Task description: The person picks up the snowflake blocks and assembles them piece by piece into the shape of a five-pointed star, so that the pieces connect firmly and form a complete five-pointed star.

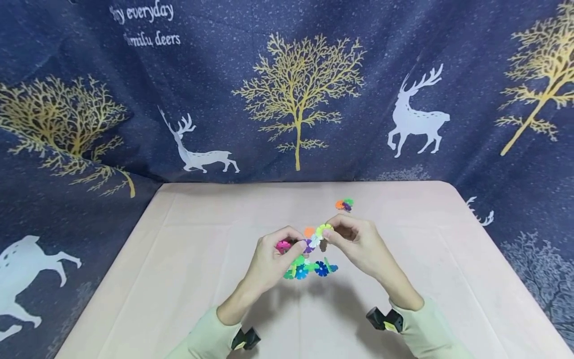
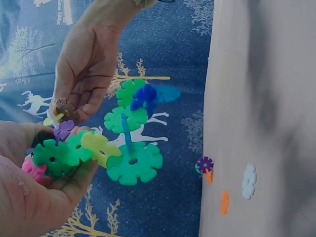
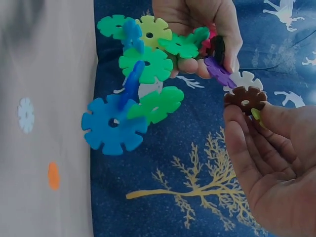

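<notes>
Both hands hold a chain of interlocking flower-shaped plastic discs above the table. My left hand (image 1: 271,262) grips the chain around its pink disc (image 2: 32,171) and purple disc (image 3: 217,70), while linked green, yellow and blue discs hang past its fingers. At the far end of that hanging part is a large blue disc (image 3: 96,129). Between thumb and fingers, my right hand (image 1: 360,247) pinches a yellow disc (image 1: 324,229). A brown disc (image 3: 236,99) sits right at those fingertips. Next to the purple disc is a white disc (image 3: 251,79), between the two hands.
A loose orange disc (image 3: 53,176) and a white disc (image 3: 25,115) lie on the pale tablecloth (image 1: 202,219). Farther back is a small cluster of orange, green and purple discs (image 1: 341,204). A dark blue cloth (image 1: 350,159) with deer and trees hangs behind the table.
</notes>
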Demonstrator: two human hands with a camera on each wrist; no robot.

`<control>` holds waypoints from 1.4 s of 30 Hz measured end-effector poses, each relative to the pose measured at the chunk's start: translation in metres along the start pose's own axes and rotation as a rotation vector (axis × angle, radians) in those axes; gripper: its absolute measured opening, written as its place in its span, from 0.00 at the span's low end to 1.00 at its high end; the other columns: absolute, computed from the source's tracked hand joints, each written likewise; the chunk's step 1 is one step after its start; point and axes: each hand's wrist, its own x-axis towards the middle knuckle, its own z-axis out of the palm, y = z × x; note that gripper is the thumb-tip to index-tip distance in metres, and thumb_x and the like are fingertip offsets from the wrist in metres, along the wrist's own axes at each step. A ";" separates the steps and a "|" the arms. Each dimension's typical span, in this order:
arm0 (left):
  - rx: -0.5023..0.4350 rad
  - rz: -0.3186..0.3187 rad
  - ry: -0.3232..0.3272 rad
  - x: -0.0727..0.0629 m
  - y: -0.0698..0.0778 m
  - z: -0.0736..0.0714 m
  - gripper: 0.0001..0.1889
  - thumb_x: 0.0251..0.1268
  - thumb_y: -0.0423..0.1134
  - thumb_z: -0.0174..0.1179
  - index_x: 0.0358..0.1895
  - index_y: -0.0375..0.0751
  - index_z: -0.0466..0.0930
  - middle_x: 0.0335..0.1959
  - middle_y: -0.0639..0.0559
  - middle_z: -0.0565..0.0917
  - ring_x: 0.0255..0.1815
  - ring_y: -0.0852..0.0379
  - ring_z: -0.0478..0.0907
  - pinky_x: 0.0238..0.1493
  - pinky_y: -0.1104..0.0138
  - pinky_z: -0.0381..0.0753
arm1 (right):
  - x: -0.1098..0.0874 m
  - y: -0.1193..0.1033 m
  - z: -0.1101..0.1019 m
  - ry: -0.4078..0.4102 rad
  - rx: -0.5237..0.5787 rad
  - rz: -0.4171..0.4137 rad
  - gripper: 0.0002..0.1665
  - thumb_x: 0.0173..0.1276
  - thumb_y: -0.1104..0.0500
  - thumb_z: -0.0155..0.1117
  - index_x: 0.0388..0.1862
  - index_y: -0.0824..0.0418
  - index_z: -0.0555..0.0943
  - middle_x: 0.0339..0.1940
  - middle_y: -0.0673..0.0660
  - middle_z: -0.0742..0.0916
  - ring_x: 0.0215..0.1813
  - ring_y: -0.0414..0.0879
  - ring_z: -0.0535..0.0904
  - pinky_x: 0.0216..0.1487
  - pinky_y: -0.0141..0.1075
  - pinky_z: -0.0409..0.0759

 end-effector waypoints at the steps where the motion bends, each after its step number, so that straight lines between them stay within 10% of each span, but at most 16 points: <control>1: 0.006 -0.002 -0.002 0.000 0.000 0.000 0.02 0.68 0.36 0.64 0.38 0.46 0.86 0.33 0.57 0.85 0.34 0.59 0.80 0.37 0.68 0.80 | 0.000 0.001 0.000 -0.004 -0.003 -0.003 0.03 0.73 0.60 0.64 0.38 0.56 0.84 0.27 0.48 0.88 0.33 0.46 0.86 0.42 0.36 0.81; 24: -0.022 -0.093 -0.022 -0.001 -0.007 -0.005 0.04 0.68 0.38 0.65 0.37 0.42 0.85 0.32 0.54 0.85 0.35 0.58 0.81 0.41 0.67 0.80 | 0.011 0.015 -0.008 0.012 -0.042 0.052 0.09 0.76 0.58 0.60 0.43 0.61 0.84 0.37 0.54 0.88 0.39 0.46 0.86 0.46 0.37 0.83; 42: -0.289 -0.263 -0.011 0.000 -0.009 -0.011 0.09 0.63 0.24 0.62 0.29 0.32 0.71 0.37 0.40 0.86 0.32 0.49 0.87 0.31 0.72 0.82 | 0.038 0.076 -0.011 -0.001 -0.229 0.154 0.10 0.74 0.59 0.62 0.45 0.64 0.85 0.36 0.57 0.88 0.35 0.49 0.83 0.38 0.36 0.80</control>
